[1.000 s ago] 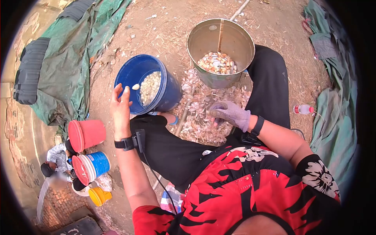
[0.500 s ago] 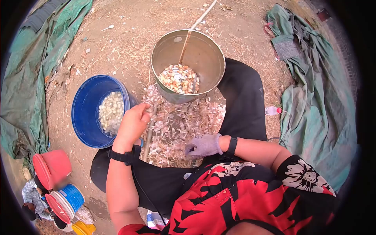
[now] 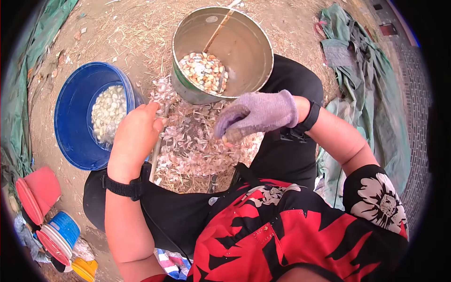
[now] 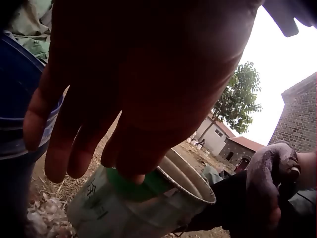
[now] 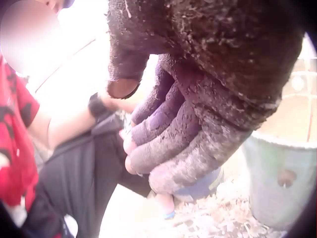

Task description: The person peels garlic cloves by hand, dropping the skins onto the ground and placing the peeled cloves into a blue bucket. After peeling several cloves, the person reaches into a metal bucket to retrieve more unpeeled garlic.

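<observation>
My bare left hand [image 3: 134,136] hovers beside the right side of the blue bucket [image 3: 70,115], which holds pale peeled garlic cloves [image 3: 109,113]. In the left wrist view its fingers [image 4: 62,144] hang loosely with nothing between them. My right hand [image 3: 260,115] wears a dirty purple-grey glove with bare fingertips. It is over the garlic skins [image 3: 188,152], just in front of a metal bucket [image 3: 246,63] of brownish cloves [image 3: 202,70]. The right wrist view shows its fingers [image 5: 163,153] loosely bent and a gap to the thumb, with no clove visible between.
A stick [image 3: 221,30] leans inside the metal bucket. Red [image 3: 40,195], blue-and-white [image 3: 61,235] and yellow [image 3: 85,269] buckets stand at the lower left near another person. Green tarps [image 3: 371,117] lie along both sides. My bent legs flank the pile of skins.
A white clove was in the air by my left fingertips over the blue bucket; the left hand has since moved right, off its opening. My right hand has risen towards the metal bucket.
</observation>
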`<state>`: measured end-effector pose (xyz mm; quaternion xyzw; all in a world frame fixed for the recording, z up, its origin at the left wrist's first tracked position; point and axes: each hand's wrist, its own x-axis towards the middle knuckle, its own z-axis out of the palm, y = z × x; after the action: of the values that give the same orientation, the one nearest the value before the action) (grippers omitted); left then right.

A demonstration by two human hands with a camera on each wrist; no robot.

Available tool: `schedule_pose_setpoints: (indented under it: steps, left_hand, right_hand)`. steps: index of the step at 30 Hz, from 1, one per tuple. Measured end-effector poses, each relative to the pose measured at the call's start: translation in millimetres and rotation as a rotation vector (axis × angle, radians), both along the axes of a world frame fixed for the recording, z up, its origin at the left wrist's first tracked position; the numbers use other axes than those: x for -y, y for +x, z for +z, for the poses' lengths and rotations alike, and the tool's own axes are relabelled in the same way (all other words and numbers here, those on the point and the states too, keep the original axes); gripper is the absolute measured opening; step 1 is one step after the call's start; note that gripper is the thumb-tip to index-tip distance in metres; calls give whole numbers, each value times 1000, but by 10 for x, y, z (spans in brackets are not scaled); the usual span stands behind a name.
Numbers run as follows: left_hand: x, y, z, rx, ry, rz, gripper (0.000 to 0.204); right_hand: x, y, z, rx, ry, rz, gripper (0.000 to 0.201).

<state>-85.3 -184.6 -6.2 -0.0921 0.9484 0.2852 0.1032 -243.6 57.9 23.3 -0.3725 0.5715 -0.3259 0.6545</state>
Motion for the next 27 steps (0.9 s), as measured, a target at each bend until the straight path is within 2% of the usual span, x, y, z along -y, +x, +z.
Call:
schedule_pose_setpoints:
  steps: [1,3,5,6,7,9,11,12,14,19,21,22,24,25,26,27]
  left_hand:
    - [-13,-12,2,2,-10,12,30]
    - [-27,-48,-26,31,-17,6,30]
    - [-44,-79,-61,70,-29,-17,31]
    - [-68,-84,-69,71,-31,-30,31]
    - [-101,-93,-72,101,-14,-34,32]
    - [-124,-90,-122,137,14,-70,33]
    - [-164,-119,-114,178,30,-76,35]
    - [-177,-136,-96,200,34,-78,36]
    - [-187,-187,-54,243,36,-72,37]
    - [-156,-199,-106,323,-22,-150,43]
    - [-138,-200,-126,363,-10,-142,44]
    - [-128,-210,-118,391,3,-133,44]
    - [-111,-248,-104,412,0,-139,46]
    - [-114,-250,-100,391,-2,-117,46]
    - [-128,-251,-83,367,-2,-94,45]
    - [-155,-258,-44,359,3,-111,44]
  right_hand:
    - [73,-206,31,144,39,-114,37]
    - [259,-584,44,91,-8,-323,36]
    - [448,-972,-214,-69,-11,-446,35]
    - [553,-1216,-531,-209,-25,-462,36]
    - [643,-1449,-888,-317,52,-461,35]
    - [842,-1729,-1314,-795,141,-179,37]
    - [971,-1848,-1743,-946,251,-66,40]
    - [1031,-1940,-2129,-981,246,-6,42]
    - [1119,-1857,-2250,-980,344,-22,42]
    - [1300,-1892,-3202,-937,387,-67,41]
    - [1353,-1894,-3484,-952,487,-260,47]
    - [1366,-1866,-3616,-940,496,-259,47]
    - [1409,-1818,-3860,-821,506,-441,57]
    - [1369,-1738,-4355,-795,396,-337,63]
    - [1406,-1654,-4466,-664,357,-515,61]
    - [1386,-1548,-4292,-598,355,-496,60]
